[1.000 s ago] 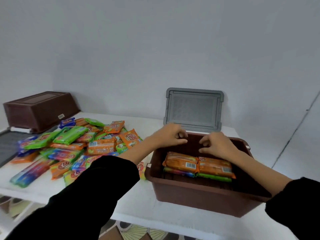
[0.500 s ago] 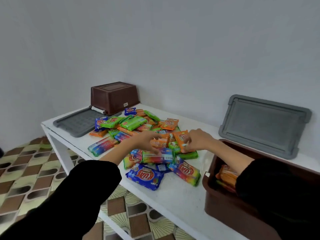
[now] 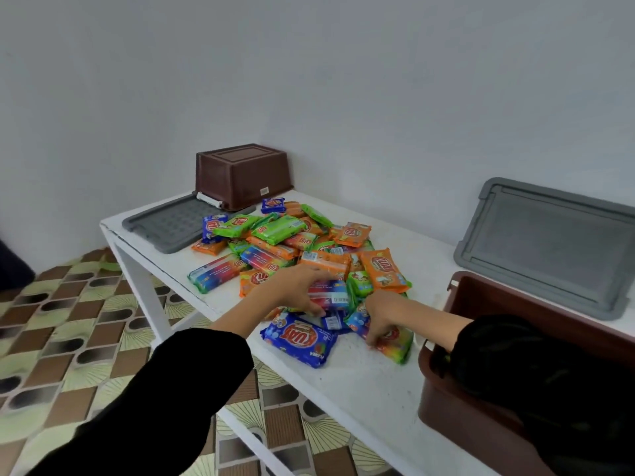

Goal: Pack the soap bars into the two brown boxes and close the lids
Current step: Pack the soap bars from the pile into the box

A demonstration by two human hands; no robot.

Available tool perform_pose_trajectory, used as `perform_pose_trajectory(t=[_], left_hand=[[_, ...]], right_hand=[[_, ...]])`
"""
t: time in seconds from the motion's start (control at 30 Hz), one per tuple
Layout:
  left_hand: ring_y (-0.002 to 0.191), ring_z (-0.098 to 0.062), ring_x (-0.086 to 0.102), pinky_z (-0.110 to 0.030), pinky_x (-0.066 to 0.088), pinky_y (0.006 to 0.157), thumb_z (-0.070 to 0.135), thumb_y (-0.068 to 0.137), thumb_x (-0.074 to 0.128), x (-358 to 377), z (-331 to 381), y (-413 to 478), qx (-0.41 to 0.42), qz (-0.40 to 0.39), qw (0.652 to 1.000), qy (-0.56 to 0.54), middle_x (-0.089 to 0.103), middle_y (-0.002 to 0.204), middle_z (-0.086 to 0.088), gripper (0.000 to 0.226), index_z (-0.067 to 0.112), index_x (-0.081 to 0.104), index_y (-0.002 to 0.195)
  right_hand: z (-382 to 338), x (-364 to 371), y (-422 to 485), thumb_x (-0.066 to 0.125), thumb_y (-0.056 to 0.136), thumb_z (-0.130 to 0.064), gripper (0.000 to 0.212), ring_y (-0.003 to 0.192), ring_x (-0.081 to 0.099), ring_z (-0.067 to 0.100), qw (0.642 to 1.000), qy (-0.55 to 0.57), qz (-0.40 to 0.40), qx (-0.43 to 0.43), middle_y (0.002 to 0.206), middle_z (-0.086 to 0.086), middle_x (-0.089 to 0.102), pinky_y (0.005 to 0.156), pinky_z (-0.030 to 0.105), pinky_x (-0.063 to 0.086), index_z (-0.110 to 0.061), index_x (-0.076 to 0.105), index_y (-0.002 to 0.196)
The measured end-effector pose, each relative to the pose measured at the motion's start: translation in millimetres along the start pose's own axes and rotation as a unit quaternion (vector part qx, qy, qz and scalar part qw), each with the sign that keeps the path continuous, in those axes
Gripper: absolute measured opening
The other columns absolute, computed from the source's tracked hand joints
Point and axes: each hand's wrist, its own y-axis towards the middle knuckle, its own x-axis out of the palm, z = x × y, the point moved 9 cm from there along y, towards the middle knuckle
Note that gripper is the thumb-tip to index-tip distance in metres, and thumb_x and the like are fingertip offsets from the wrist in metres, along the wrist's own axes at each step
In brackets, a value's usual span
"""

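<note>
Head view: our left hand (image 3: 302, 290) grips a red-blue soap bar (image 3: 335, 297) in the soap pile (image 3: 281, 231) on the surface (image 3: 360, 383). Right hand (image 3: 381, 317) curls round a rainbow bar (image 3: 398, 343) beside the open brown box (image 3: 457, 417). The second box (image 3: 240, 176) sits upturned behind the pile.

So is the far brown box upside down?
Upside down: the far brown box shows its flat base on top, wider rim below.

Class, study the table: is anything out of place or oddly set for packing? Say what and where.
The far brown box sits upside down, base up, at the far left end of the table, partly on a grey lid; no soap bars can go in until it is turned over.
</note>
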Motion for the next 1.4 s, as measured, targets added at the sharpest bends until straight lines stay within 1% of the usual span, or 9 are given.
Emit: perform_pose_trajectory(t=[0.1,0.17,0.27,0.37,0.53,0.73,0.97,1.2,1.4], left_hand=[[0.118,-0.019,0.044,-0.034,0.043,0.093,0.042,0.076,0.070,-4,4,0,0.005,0.017,1.000,-0.001,0.046,0.133,-0.001,0.073,0.037,0.035,0.140],[0.109,-0.018,0.046,-0.033,0.045,0.088,0.045,0.076,0.069,-14,1,-2,-0.004,0.032,0.999,0.008,0.049,0.125,-0.003,0.072,0.037,0.036,0.139],[0.105,-0.018,0.047,-0.035,0.044,0.088,0.048,0.073,0.071,-44,-8,-6,-0.025,0.067,0.997,-0.011,0.051,0.119,-0.003,0.072,0.038,0.039,0.138],[0.110,-0.020,0.048,-0.036,0.042,0.091,0.047,0.071,0.074,-86,-8,-11,-0.024,0.112,0.993,-0.015,0.052,0.120,-0.003,0.073,0.034,0.044,0.136],[0.104,-0.020,0.052,-0.035,0.045,0.088,0.043,0.071,0.075,-140,25,-11,0.019,0.169,0.985,-0.022,0.055,0.116,-0.005,0.069,0.032,0.048,0.133],[0.103,-0.018,0.054,-0.037,0.047,0.090,0.042,0.072,0.075,-153,134,10,0.160,0.140,0.977,-0.024,0.057,0.114,-0.001,0.065,0.031,0.051,0.131],[0.101,-0.017,0.051,-0.033,0.044,0.088,0.058,0.067,0.067,-81,271,36,0.329,0.013,0.943,0.052,0.056,0.116,-0.004,0.074,0.036,0.045,0.135],[0.104,-0.016,0.050,-0.030,0.041,0.080,0.046,0.075,0.068,-4,324,54,0.369,-0.036,0.917,0.145,0.052,0.118,-0.002,0.071,0.037,0.039,0.138],[0.112,-0.017,0.046,-0.029,0.039,0.076,0.044,0.075,0.069,18,327,58,0.379,-0.020,0.898,0.223,0.048,0.124,-0.001,0.068,0.028,0.044,0.137]], right_hand=[[4,-7,-3,0.068,0.076,-0.042,0.037,0.056,0.047,0.013,0.999,0.037,0.008,0.019,0.064,-0.001,0.048,0.046,0.021,0.034,-0.013,0.049,0.065],[7,-14,-10,0.067,0.078,-0.042,0.037,0.074,0.061,0.019,0.997,0.073,0.007,0.013,0.080,0.003,0.061,0.047,0.022,0.042,-0.007,0.059,0.087],[20,-39,-25,0.068,0.078,-0.042,0.059,0.104,0.062,0.024,0.986,0.157,0.050,0.010,0.115,0.011,0.061,0.073,0.030,0.054,-0.001,0.055,0.119],[43,-76,-40,0.074,0.073,-0.037,0.060,0.091,0.061,0.024,0.956,0.269,0.118,0.013,0.104,0.010,0.058,0.071,0.035,0.057,-0.001,0.055,0.117],[105,-132,-95,0.075,0.072,-0.033,0.063,0.094,0.054,0.022,0.895,0.364,0.252,0.044,0.109,0.009,0.053,0.062,0.035,0.056,-0.006,0.051,0.123],[177,-121,-173,0.076,0.071,-0.032,0.063,0.092,0.055,0.021,0.906,0.290,0.290,0.104,0.110,0.006,0.054,0.059,0.026,0.053,-0.011,0.051,0.125],[219,-11,-205,0.077,0.067,-0.038,0.068,0.102,0.058,0.025,0.945,0.189,0.187,0.190,0.118,0.010,0.060,0.088,0.033,0.050,-0.009,0.053,0.124],[233,76,-195,0.078,0.068,-0.032,0.066,0.113,0.049,0.023,0.947,0.148,0.135,0.253,0.124,0.010,0.050,0.087,0.029,0.042,-0.012,0.047,0.123],[222,100,-175,0.072,0.077,-0.017,0.066,0.120,0.045,0.029,0.942,0.133,0.194,0.241,0.132,0.014,0.042,0.096,0.036,0.043,-0.008,0.038,0.133]])
